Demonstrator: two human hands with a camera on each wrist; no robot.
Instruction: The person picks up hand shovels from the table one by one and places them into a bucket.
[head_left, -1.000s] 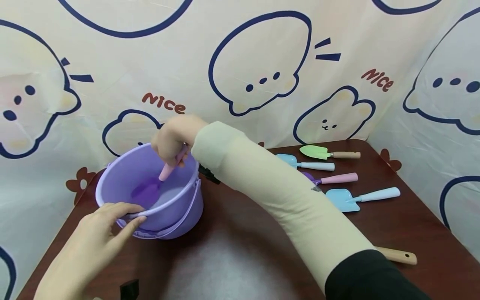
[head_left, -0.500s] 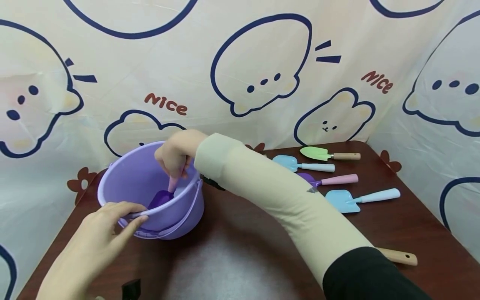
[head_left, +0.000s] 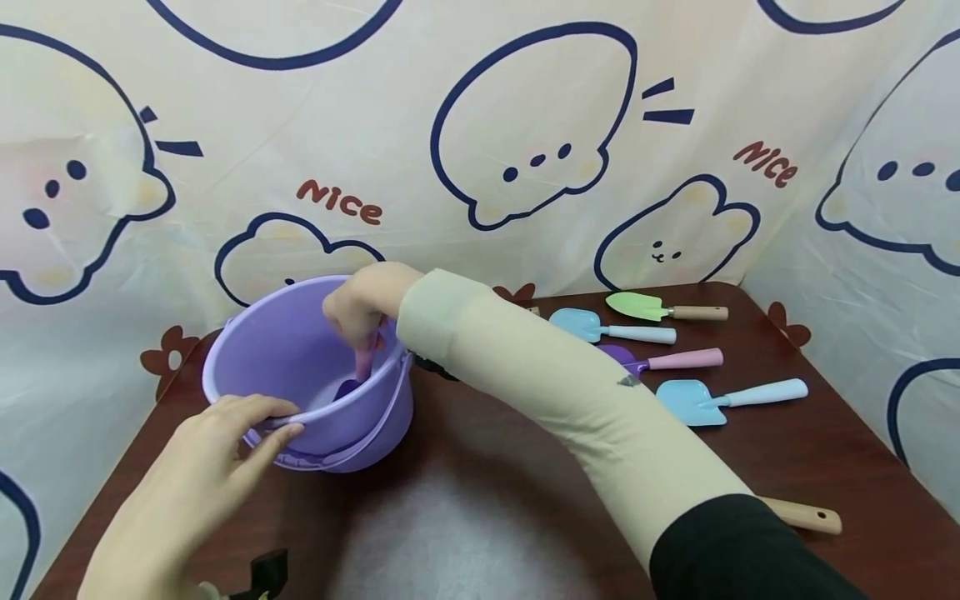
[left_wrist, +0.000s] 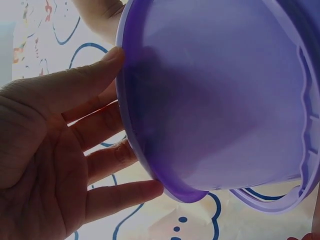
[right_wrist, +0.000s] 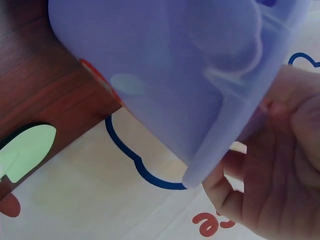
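A purple bucket (head_left: 382,429) stands at the left of the table, its handle hanging down in front. My left hand (head_left: 202,462) pinches the near rim, thumb outside; in the left wrist view, the fingers and thumb of that hand (left_wrist: 55,135) meet the bucket's rim (left_wrist: 131,132). Over the bucket's right side, my right hand (head_left: 358,308) reaches in and grips the pink handle of a purple-bladed trowel (head_left: 363,362). Most of the blade is hidden behind the near wall. In the right wrist view, the bucket wall (right_wrist: 140,65) covers part of the right hand (right_wrist: 280,150).
To the right lie a green trowel (head_left: 636,306), a small blue shovel (head_left: 576,322), a purple trowel with a pink handle (head_left: 684,359) and a larger blue shovel (head_left: 686,402). A wooden handle (head_left: 806,515) shows beyond my right sleeve. Printed curtains surround the table (head_left: 450,525).
My right hand has moved the trowel rightward and lower inside the bucket, toward the near right wall, so less of the blade shows. My left hand keeps its grip on the rim.
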